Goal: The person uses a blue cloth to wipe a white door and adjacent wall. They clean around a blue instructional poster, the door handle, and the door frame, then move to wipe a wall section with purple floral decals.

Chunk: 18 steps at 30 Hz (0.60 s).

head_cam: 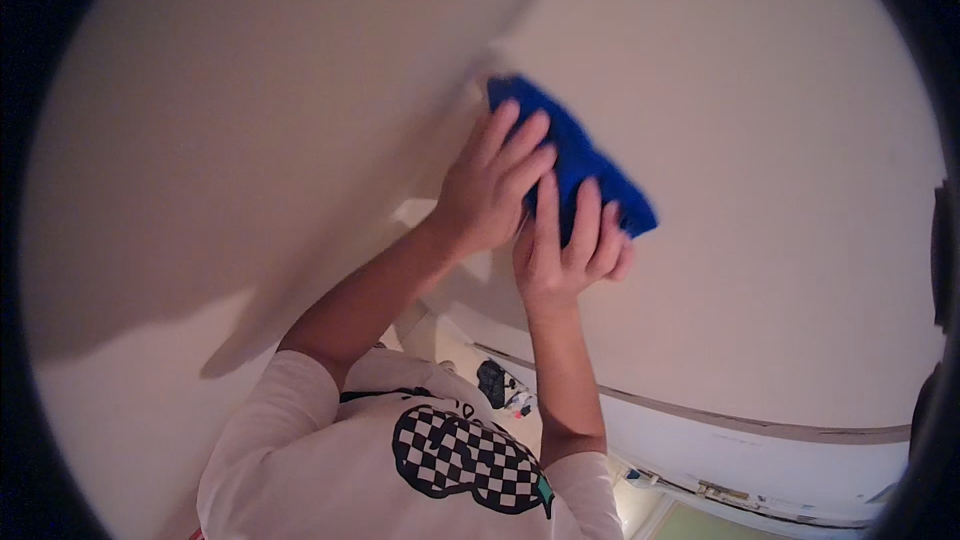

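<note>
A bunched blue cloth [581, 157] lies under the fingers of both hands, against a plain pale wall [750, 187]. My left hand [491, 176] has its fingers spread over the cloth's upper left part. Lower and to the right, my right hand [570, 251] presses on the cloth's lower edge with bent fingers. The two hands are close together, near the corner where two wall faces meet. Whatever is beneath the cloth is hidden, and its edges look slightly blurred.
A shadowed wall [247, 127] rises on the left, with arm shadows across it. Far below, a black bag-like item [491, 382] and small clutter are on the floor. A white panel with a brown ledge [787, 427] runs along the lower right. Dark objects stand at the right rim.
</note>
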Each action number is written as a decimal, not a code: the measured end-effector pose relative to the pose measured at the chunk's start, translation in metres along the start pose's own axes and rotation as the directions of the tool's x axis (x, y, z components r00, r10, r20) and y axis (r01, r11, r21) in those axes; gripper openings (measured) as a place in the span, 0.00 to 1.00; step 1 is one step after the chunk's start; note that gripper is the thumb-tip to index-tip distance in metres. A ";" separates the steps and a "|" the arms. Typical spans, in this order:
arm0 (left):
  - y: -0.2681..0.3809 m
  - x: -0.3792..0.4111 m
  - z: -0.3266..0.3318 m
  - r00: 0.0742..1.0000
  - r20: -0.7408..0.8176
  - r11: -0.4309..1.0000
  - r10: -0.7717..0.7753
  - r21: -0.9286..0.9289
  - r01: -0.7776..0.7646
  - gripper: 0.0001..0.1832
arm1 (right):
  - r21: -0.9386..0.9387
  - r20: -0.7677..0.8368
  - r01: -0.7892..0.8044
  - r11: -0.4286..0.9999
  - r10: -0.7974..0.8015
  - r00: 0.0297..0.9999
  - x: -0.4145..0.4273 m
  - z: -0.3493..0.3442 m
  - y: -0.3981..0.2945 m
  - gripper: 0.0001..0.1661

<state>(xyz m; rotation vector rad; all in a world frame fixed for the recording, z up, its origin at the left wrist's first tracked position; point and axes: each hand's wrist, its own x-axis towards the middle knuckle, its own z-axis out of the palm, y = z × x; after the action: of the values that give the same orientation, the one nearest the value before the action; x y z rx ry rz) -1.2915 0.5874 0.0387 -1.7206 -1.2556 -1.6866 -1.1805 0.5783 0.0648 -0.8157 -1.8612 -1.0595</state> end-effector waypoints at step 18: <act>-0.032 -0.199 -0.007 0.860 0.388 0.933 -0.332 0.270 0.239 0.19 | 0.351 0.377 0.244 0.904 -0.375 0.847 -0.136 0.027 -0.051 0.19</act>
<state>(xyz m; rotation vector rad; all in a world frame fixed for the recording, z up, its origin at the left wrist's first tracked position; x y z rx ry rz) -1.2926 0.5371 -0.1571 -1.9051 -1.9039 -1.2846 -1.1711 0.5618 -0.0814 -0.6166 -2.5355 -0.7985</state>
